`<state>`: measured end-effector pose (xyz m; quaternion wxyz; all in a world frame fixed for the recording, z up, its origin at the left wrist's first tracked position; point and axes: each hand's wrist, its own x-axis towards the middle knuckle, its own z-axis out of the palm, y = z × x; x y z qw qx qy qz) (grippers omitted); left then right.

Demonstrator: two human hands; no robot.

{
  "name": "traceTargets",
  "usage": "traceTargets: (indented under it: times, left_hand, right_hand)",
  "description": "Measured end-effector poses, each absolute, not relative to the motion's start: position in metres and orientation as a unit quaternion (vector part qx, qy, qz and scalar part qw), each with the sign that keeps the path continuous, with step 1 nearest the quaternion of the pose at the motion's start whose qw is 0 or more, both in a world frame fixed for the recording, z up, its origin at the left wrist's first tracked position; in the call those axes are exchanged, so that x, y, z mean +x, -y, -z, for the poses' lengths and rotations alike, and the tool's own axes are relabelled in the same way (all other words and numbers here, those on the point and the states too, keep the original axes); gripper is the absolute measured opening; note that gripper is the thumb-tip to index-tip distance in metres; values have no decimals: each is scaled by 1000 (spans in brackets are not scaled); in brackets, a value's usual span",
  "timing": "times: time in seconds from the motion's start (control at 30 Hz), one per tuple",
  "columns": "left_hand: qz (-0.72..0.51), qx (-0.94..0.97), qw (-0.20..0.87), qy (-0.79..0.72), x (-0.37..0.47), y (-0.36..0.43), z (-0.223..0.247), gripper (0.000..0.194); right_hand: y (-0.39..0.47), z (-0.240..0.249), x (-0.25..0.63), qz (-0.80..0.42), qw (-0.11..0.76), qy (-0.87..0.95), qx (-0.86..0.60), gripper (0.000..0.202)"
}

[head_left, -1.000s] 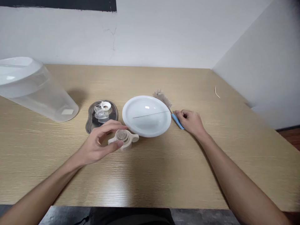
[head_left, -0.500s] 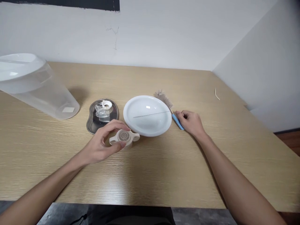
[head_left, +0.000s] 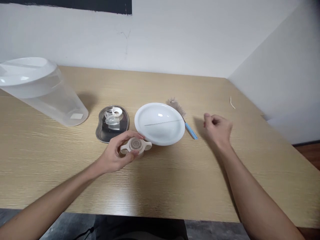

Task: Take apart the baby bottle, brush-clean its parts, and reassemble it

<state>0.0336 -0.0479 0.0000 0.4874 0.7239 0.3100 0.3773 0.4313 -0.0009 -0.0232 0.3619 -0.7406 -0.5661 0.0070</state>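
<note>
My left hand [head_left: 122,151] is closed round a small baby bottle [head_left: 136,145] with two beige handles and a round, ringed pattern facing up. Thumb and fingers grip it from opposite sides, just in front of a white bowl [head_left: 160,141]. A thin metal wire [head_left: 162,122] lies across the bowl. Beside the bowl is a bottle brush [head_left: 191,131] with a blue handle and pale bristles. Right of that handle and apart from it, my right hand [head_left: 218,130] is curled closed above the table, slightly blurred, with nothing visible in it.
A metal kidney-shaped tray [head_left: 102,131] holds clear bottle parts [head_left: 112,120] and a white ring [head_left: 117,111]. At the left stands a large lidded plastic jug [head_left: 55,100]. A short white strip [head_left: 232,102] lies far right on the wooden table [head_left: 175,186], near the wall.
My right hand has left the blue brush handle and moved right. The brush and wire stay in place. My left hand keeps hold of the bottle; the view has shifted slightly.
</note>
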Motion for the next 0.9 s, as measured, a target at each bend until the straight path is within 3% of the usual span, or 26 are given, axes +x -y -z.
traceTargets:
  times: [0.13,0.27,0.33,0.43,0.6,0.73,0.9]
  left_hand:
    - [-384,717,489,-314,33,48,0,32]
    - [-388,708,499,-315,33,49,2,33]
    - [-397,706,498,-311,34,50,3,34]
    - [-412,713,479,-304,35,50,5,32]
    - [-412,723,465,-302,34,49,6,34]
    - [-415,728,472,-275,31,46,6,34]
    - [-411,724,477,-281,29,47,10,36]
  right_hand:
    - [-1,-10,410,51,443,521,-728,42]
    - [-18,-50,347,30,439,647,-623,27]
    - [-32,-66,303,-3,392,726,-564,14]
    - [-56,-83,235,-32,283,869,-405,18]
    - [-95,-87,159,-37,65,926,-371,19]
    - [-121,-82,146,-40,14,926,-376,20]
    - [-134,-70,144,-42,-54,927,-369,37]
